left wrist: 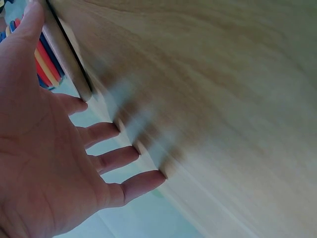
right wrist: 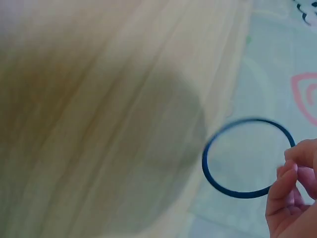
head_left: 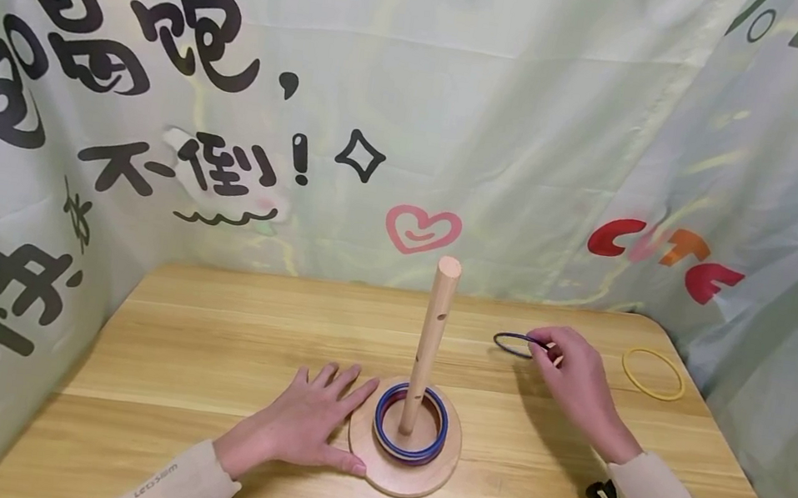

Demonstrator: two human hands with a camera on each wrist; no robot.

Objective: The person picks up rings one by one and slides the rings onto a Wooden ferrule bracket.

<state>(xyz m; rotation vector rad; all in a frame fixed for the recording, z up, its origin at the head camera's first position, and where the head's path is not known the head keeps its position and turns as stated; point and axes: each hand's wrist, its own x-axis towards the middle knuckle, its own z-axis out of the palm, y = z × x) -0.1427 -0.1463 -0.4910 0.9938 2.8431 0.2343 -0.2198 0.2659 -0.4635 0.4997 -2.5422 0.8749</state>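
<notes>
A wooden peg (head_left: 435, 329) rises from a round wooden base (head_left: 399, 481) on the table. Around its foot lie stacked rings (head_left: 445, 436), blue on top; the left wrist view shows red, yellow and blue rings (left wrist: 48, 62) in the pile. My left hand (head_left: 304, 417) touches the left edge of the base, fingers spread and straight, thumb at the front. To the right of the peg, my right hand (head_left: 575, 377) pinches a dark blue ring (right wrist: 237, 194) between thumb and fingertips, holding it above the table.
A yellow ring (head_left: 680, 391) lies at the table's right side, beyond my right hand. Near my right sleeve is a small black object (head_left: 601, 496). Printed curtains (head_left: 535, 132) hang behind and beside the wooden table (head_left: 222, 327).
</notes>
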